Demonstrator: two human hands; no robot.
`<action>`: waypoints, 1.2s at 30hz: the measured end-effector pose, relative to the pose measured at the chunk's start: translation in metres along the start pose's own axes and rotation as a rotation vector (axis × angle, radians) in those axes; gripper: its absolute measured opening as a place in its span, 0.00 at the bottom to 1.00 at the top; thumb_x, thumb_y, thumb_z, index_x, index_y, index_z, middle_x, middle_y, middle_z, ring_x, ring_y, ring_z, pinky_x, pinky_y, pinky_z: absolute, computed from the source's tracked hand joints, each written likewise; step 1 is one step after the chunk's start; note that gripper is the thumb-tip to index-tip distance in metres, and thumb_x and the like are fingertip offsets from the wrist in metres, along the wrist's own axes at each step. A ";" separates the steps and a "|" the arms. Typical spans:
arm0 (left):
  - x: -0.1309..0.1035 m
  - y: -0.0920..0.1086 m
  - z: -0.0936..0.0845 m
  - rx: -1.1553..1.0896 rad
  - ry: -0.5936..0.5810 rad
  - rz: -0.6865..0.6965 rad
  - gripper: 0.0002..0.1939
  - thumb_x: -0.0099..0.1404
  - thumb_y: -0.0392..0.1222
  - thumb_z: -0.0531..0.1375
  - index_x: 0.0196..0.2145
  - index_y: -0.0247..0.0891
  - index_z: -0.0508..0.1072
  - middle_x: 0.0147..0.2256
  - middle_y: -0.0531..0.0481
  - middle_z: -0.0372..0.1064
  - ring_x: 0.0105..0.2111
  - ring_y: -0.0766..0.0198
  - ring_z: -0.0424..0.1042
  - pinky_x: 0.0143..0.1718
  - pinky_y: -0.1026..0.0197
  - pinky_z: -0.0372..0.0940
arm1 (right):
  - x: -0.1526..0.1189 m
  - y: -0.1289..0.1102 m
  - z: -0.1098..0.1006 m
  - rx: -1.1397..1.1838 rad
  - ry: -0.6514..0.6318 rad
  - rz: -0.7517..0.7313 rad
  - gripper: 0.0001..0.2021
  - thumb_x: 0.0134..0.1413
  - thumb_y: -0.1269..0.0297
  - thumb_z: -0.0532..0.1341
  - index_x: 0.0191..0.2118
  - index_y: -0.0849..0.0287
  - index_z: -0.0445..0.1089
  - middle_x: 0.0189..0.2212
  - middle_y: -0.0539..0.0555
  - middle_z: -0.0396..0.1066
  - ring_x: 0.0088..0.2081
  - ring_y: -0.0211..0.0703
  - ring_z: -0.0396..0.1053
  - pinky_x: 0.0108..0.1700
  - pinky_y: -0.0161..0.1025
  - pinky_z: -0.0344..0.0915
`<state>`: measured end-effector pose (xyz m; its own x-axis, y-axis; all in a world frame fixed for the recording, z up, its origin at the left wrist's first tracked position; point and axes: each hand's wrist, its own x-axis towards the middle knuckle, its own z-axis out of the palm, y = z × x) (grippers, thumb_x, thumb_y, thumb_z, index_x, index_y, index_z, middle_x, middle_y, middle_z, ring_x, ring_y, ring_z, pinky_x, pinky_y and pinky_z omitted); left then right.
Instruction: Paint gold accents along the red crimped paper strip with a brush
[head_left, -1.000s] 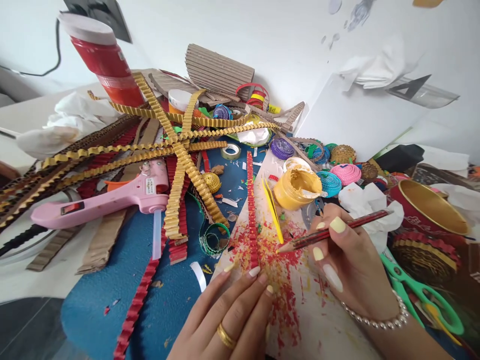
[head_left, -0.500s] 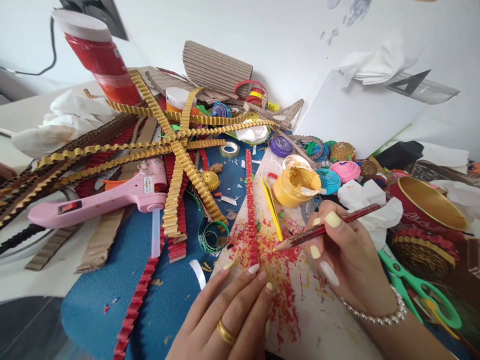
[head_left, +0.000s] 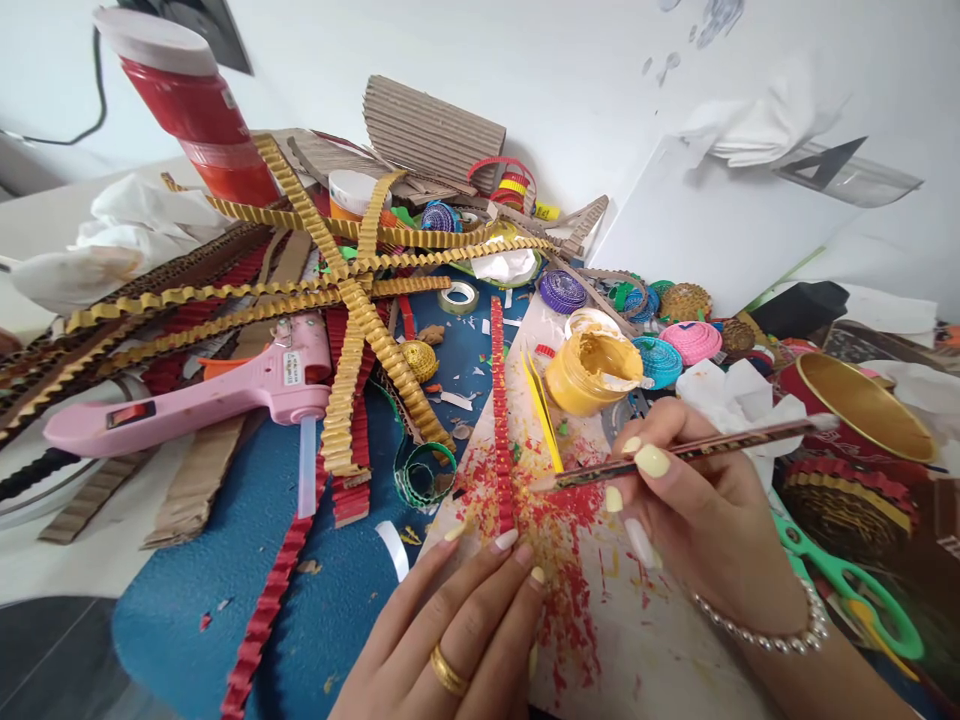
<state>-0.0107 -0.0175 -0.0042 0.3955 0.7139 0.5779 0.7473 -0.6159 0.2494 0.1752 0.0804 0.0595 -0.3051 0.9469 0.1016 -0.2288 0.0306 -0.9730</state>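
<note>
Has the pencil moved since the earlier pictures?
Yes. Against the yellow tweezers lying on the board, the pencil has moved left, its tip now closer to the red strip.

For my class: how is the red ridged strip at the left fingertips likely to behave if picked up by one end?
The red ridged strip would probably feel light, since it looks narrow and thin. Its close cross-ridges suggest it would flex along its length rather than stay stiff. Its far end might swing sideways if nudged, as the left hand rests only at the near end.
</note>
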 end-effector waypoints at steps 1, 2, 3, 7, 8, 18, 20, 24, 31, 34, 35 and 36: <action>0.000 0.000 0.000 0.002 0.002 0.004 0.20 0.63 0.27 0.53 0.53 0.37 0.67 0.53 0.55 0.68 0.54 0.66 0.66 0.63 0.58 0.50 | -0.001 -0.003 -0.003 -0.065 -0.023 -0.051 0.02 0.53 0.67 0.64 0.31 0.56 0.70 0.21 0.46 0.73 0.18 0.31 0.67 0.16 0.25 0.66; 0.001 -0.001 0.000 0.003 0.001 0.006 0.20 0.64 0.28 0.53 0.53 0.37 0.67 0.53 0.55 0.68 0.54 0.66 0.66 0.63 0.58 0.51 | -0.003 -0.006 -0.006 -0.149 -0.040 -0.102 0.02 0.53 0.69 0.64 0.33 0.54 0.71 0.23 0.47 0.74 0.20 0.32 0.70 0.19 0.27 0.69; 0.001 -0.001 0.000 0.001 0.003 0.002 0.20 0.64 0.28 0.53 0.53 0.37 0.67 0.53 0.55 0.68 0.54 0.65 0.66 0.63 0.58 0.51 | -0.005 -0.009 -0.009 -0.254 -0.057 -0.153 0.05 0.51 0.71 0.65 0.34 0.54 0.72 0.26 0.47 0.74 0.22 0.34 0.71 0.21 0.28 0.71; 0.000 -0.002 0.002 0.004 0.010 0.014 0.20 0.63 0.28 0.54 0.53 0.36 0.67 0.52 0.54 0.68 0.53 0.65 0.67 0.63 0.57 0.51 | -0.017 -0.014 -0.020 -0.679 -0.156 -0.295 0.10 0.48 0.75 0.65 0.36 0.53 0.74 0.30 0.50 0.78 0.30 0.38 0.76 0.31 0.31 0.75; 0.000 -0.001 0.002 0.006 0.011 0.017 0.20 0.63 0.28 0.54 0.53 0.36 0.67 0.53 0.54 0.68 0.53 0.65 0.67 0.63 0.57 0.51 | -0.020 -0.014 -0.022 -0.760 -0.164 -0.319 0.11 0.48 0.75 0.65 0.37 0.53 0.74 0.30 0.50 0.79 0.30 0.38 0.77 0.33 0.31 0.75; 0.001 0.001 0.001 0.007 0.003 0.001 0.20 0.63 0.27 0.54 0.52 0.37 0.68 0.52 0.55 0.69 0.53 0.67 0.67 0.64 0.58 0.49 | -0.029 -0.008 -0.026 -1.014 -0.378 -0.546 0.12 0.53 0.75 0.60 0.42 0.55 0.74 0.33 0.54 0.81 0.35 0.42 0.79 0.41 0.34 0.76; 0.000 0.001 0.001 0.001 0.002 -0.014 0.20 0.63 0.27 0.54 0.52 0.37 0.67 0.52 0.55 0.69 0.53 0.66 0.67 0.64 0.57 0.49 | -0.026 -0.009 -0.023 -1.025 -0.384 -0.567 0.13 0.53 0.77 0.59 0.42 0.55 0.74 0.32 0.54 0.81 0.35 0.43 0.79 0.41 0.34 0.76; -0.001 0.003 0.000 0.001 -0.010 -0.025 0.19 0.64 0.28 0.53 0.52 0.36 0.68 0.53 0.54 0.68 0.54 0.66 0.66 0.64 0.56 0.48 | -0.026 -0.008 -0.022 -1.051 -0.375 -0.585 0.13 0.54 0.76 0.59 0.42 0.55 0.74 0.30 0.52 0.81 0.36 0.43 0.79 0.41 0.34 0.76; -0.002 0.000 0.000 0.008 -0.027 0.001 0.22 0.62 0.26 0.54 0.54 0.36 0.66 0.54 0.55 0.67 0.55 0.66 0.65 0.64 0.56 0.48 | -0.036 0.005 -0.028 -1.016 -0.365 -0.530 0.10 0.56 0.74 0.60 0.42 0.57 0.74 0.35 0.53 0.81 0.44 0.42 0.76 0.48 0.34 0.73; -0.002 0.000 0.000 0.011 -0.029 0.005 0.22 0.62 0.26 0.54 0.54 0.36 0.65 0.54 0.54 0.66 0.55 0.66 0.64 0.64 0.56 0.48 | -0.033 0.002 -0.026 -1.026 -0.375 -0.542 0.10 0.56 0.74 0.60 0.42 0.58 0.74 0.32 0.52 0.81 0.41 0.41 0.78 0.47 0.32 0.73; -0.002 0.000 0.000 0.009 -0.029 0.011 0.22 0.62 0.26 0.54 0.54 0.36 0.65 0.54 0.54 0.66 0.56 0.66 0.64 0.64 0.56 0.48 | -0.031 0.000 -0.025 -1.036 -0.379 -0.556 0.09 0.56 0.74 0.60 0.41 0.59 0.74 0.31 0.52 0.81 0.40 0.41 0.78 0.47 0.31 0.73; -0.002 -0.001 0.000 0.008 -0.031 0.010 0.22 0.62 0.26 0.54 0.54 0.36 0.65 0.54 0.54 0.66 0.56 0.66 0.64 0.64 0.56 0.48 | -0.030 -0.002 -0.024 -1.050 -0.382 -0.572 0.07 0.56 0.74 0.60 0.39 0.60 0.74 0.30 0.53 0.81 0.39 0.41 0.79 0.47 0.30 0.73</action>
<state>-0.0120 -0.0188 -0.0056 0.4191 0.7182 0.5556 0.7474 -0.6202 0.2380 0.2064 0.0598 0.0532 -0.6934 0.5660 0.4460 0.3750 0.8119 -0.4474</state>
